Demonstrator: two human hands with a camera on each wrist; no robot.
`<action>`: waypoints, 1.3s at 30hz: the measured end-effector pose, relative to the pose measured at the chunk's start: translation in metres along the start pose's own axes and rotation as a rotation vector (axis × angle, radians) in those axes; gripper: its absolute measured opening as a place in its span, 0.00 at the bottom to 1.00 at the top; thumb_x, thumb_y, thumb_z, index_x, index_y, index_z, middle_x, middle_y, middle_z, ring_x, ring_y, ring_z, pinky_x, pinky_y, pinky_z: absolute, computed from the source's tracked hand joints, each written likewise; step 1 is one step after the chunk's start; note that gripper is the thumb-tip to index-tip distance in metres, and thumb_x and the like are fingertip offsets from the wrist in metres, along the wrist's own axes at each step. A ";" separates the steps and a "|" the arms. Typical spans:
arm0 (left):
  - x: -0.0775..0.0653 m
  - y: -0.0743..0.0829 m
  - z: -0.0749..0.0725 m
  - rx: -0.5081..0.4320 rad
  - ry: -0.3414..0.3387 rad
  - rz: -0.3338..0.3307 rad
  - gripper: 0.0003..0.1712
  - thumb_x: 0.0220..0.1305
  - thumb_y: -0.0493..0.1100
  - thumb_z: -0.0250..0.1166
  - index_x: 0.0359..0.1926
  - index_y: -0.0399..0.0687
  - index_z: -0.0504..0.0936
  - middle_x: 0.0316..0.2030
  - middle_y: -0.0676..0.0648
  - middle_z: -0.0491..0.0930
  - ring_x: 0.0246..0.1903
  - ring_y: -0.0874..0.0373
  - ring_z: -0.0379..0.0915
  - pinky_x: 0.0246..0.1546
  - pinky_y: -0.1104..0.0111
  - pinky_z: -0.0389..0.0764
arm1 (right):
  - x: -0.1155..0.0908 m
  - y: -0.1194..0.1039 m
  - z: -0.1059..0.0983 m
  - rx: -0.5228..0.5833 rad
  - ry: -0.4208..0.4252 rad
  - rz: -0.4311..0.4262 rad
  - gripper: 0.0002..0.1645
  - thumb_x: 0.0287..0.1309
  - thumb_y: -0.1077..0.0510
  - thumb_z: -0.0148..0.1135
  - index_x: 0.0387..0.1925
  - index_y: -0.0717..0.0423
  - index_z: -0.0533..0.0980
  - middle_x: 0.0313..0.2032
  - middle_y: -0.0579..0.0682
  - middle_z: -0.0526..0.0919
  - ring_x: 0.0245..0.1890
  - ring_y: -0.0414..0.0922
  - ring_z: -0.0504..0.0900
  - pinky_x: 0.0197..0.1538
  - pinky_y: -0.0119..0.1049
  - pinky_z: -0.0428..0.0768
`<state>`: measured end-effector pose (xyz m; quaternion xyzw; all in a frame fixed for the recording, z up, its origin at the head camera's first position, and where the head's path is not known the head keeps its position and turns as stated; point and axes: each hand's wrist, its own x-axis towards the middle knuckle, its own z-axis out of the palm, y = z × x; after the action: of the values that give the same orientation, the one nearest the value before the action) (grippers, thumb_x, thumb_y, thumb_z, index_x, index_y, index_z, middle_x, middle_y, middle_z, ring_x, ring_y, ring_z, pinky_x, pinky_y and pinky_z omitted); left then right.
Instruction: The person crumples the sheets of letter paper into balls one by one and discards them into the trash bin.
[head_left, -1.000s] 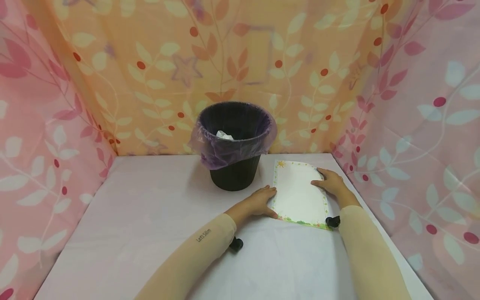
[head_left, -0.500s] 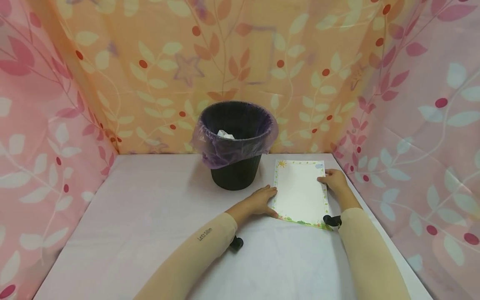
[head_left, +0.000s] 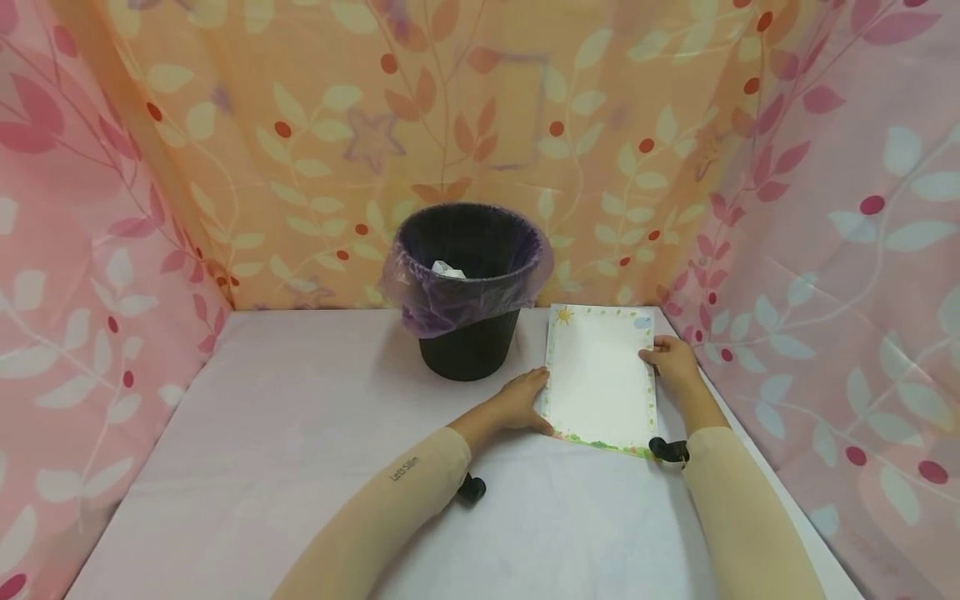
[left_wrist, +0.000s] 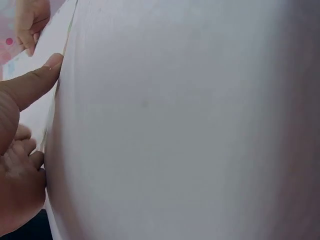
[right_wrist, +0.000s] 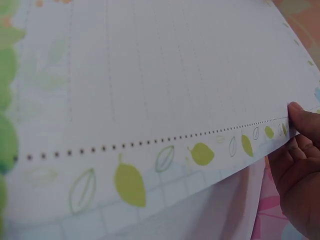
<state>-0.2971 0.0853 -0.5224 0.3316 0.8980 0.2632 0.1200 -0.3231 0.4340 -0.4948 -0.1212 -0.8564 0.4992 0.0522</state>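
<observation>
A sheet of decorated writing paper (head_left: 600,375), with a sun, a cloud and a leafy border, is at the right of the table. My right hand (head_left: 672,363) pinches its right edge, thumb above and fingers beneath, and in the right wrist view that paper edge (right_wrist: 200,155) is raised off the white surface. At the left edge, my left hand (head_left: 522,402) has its fingers spread, the fingertips touching the side and the thumb near the lower left corner. The left wrist view shows the left thumb (left_wrist: 37,82) extended against the white surface.
Left of the paper stands a black bin (head_left: 465,354) lined with a purple bag (head_left: 450,308), with crumpled white paper (head_left: 448,270) inside. A white cloth covers the table (head_left: 300,417). Patterned curtains (head_left: 337,167) enclose the back and both sides.
My right hand has gone from lying over the paper's right edge to pinching it. The far end of the paper has risen and shifted away from me. The left hand has hardly moved.
</observation>
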 end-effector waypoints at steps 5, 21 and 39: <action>0.002 0.001 0.003 -0.102 0.070 -0.038 0.77 0.44 0.56 0.83 0.81 0.37 0.42 0.82 0.39 0.42 0.80 0.44 0.42 0.79 0.55 0.52 | -0.012 -0.012 -0.006 0.029 0.049 -0.042 0.30 0.68 0.53 0.67 0.63 0.66 0.70 0.37 0.41 0.79 0.32 0.32 0.77 0.36 0.26 0.81; -0.006 0.020 -0.003 -0.769 0.396 -0.019 0.29 0.58 0.26 0.71 0.61 0.34 0.76 0.40 0.48 0.83 0.35 0.64 0.75 0.38 0.75 0.81 | -0.041 -0.041 -0.022 0.263 0.156 -0.089 0.15 0.63 0.52 0.72 0.44 0.52 0.75 0.33 0.40 0.77 0.33 0.34 0.78 0.36 0.22 0.81; -0.055 0.040 -0.050 -0.676 0.481 0.107 0.21 0.61 0.31 0.73 0.55 0.38 0.81 0.40 0.48 0.84 0.37 0.62 0.81 0.40 0.73 0.85 | -0.088 -0.105 -0.026 0.646 0.143 -0.278 0.14 0.54 0.65 0.76 0.42 0.60 0.81 0.31 0.45 0.83 0.30 0.36 0.82 0.34 0.23 0.83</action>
<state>-0.2541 0.0550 -0.4567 0.2489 0.7450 0.6188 -0.0049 -0.2489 0.3837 -0.3877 -0.0154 -0.6569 0.7225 0.2151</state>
